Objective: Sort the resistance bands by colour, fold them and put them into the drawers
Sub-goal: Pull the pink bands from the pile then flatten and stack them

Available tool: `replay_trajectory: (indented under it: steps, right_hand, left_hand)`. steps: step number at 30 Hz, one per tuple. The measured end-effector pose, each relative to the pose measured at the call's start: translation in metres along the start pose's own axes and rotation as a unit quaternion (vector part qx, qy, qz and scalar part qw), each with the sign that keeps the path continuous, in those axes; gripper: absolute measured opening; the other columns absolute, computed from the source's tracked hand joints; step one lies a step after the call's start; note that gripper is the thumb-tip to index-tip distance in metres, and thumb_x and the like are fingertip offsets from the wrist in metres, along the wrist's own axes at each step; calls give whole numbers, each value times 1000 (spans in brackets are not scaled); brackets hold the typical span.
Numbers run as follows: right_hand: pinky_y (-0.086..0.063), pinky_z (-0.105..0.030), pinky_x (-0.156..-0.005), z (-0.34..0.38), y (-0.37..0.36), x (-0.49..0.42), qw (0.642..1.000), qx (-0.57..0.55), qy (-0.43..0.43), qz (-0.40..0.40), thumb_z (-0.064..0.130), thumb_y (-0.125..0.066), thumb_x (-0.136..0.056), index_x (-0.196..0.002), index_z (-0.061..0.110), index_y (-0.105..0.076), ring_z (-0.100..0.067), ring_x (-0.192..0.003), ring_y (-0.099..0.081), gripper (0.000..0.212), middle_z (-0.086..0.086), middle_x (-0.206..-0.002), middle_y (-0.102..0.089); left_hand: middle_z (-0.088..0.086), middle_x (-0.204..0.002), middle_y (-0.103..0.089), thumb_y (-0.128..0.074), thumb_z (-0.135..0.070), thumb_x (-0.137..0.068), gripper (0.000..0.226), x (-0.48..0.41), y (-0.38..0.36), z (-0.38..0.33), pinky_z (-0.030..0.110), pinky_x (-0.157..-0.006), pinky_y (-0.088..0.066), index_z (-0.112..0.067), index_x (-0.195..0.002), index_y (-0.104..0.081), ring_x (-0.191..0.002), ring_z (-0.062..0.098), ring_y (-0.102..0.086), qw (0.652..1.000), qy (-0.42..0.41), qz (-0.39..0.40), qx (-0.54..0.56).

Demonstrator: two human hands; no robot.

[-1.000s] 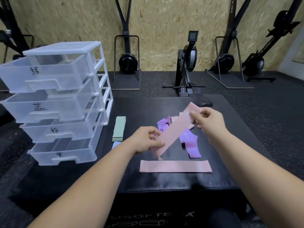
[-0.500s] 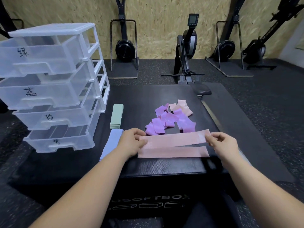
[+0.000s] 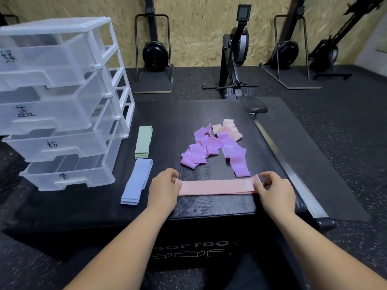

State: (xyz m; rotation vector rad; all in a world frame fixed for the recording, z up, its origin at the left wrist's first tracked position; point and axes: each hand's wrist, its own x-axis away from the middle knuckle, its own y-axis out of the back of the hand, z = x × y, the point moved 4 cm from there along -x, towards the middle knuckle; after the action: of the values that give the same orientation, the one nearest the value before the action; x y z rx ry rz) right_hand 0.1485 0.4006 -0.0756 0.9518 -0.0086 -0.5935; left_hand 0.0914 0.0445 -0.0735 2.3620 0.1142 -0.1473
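Pink resistance band [image 3: 216,187]: stretched flat and level across the lower middle of the frame, on the near edge of the black foam box [image 3: 188,114], held at both ends.
Left hand [image 3: 164,190]: at the band's left end, fingers curled over the end and gripping it, knuckles toward the camera.
Right hand [image 3: 274,191]: at the band's right end, pinching it, thumb lying on top and fingers curled behind.
Purple bands [image 3: 209,149]: a loose, crumpled heap in the middle of the frame, just above the held band; one long strip trails down to the right until its tip almost meets the pink band's upper edge.
Other pink bands [image 3: 229,129]: crumpled at the upper right of the purple heap, touching it.
Green bands [image 3: 143,142]: a neat flat stack left of centre, lying lengthwise up the frame.
Blue bands [image 3: 137,182]: a second neat stack just below the green one, angled slightly, just left of the left hand.
Drawer unit [image 3: 62,101]: clear plastic, four drawers, at the left of the frame on the box; each drawer front carries a handwritten black character.
Background: a rowing machine [image 3: 236,59] at upper centre, other black gym machines against a chipboard wall, and speckled dark flooring.
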Motion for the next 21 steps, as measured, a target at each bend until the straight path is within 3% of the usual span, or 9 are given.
replay_trajectory:
  steps: [7, 10, 13, 21]
  right_hand:
    - [-53, -49, -84, -11, -8, 3, 996, 65, 62, -23, 40, -76, -91, -114, 26, -72, -30, -104, -52, 27, 0, -108, -56]
    - [-53, -49, -89, -8, -7, 3, 990, 53, 130, -5, 35, -77, -91, -116, 25, -73, -30, -111, -52, 28, 3, -122, -58]
    - [-50, -47, -98, -6, -10, 6, 975, 50, 209, 46, 43, -76, -92, -125, 31, -69, -26, -126, -50, 35, 7, -137, -57]
    - [-47, -47, -103, -7, -17, 16, 966, 47, 239, 88, 46, -68, -97, -129, 35, -68, -19, -129, -49, 34, 14, -138, -57]
  left_hand:
    - [-3, -119, -56, -72, -15, -91, 30, 2, -3, 2, 45, -94, -50, -22, -119, -68, -108, 23, -53, 992, -90, -10, -90]
    - [-10, -129, -58, -75, -28, -91, 36, 2, -2, 5, 45, -100, -48, -29, -126, -65, -117, 20, -54, 990, -118, 14, -77]
    - [-18, -137, -57, -82, -47, -84, 54, 3, -5, 11, 40, -108, -44, -38, -132, -61, -128, 14, -50, 983, -148, 76, -73]
    - [-25, -126, -61, -83, -47, -84, 49, 2, -6, 18, 43, -107, -44, -42, -129, -63, -121, 11, -48, 979, -158, 101, -83]
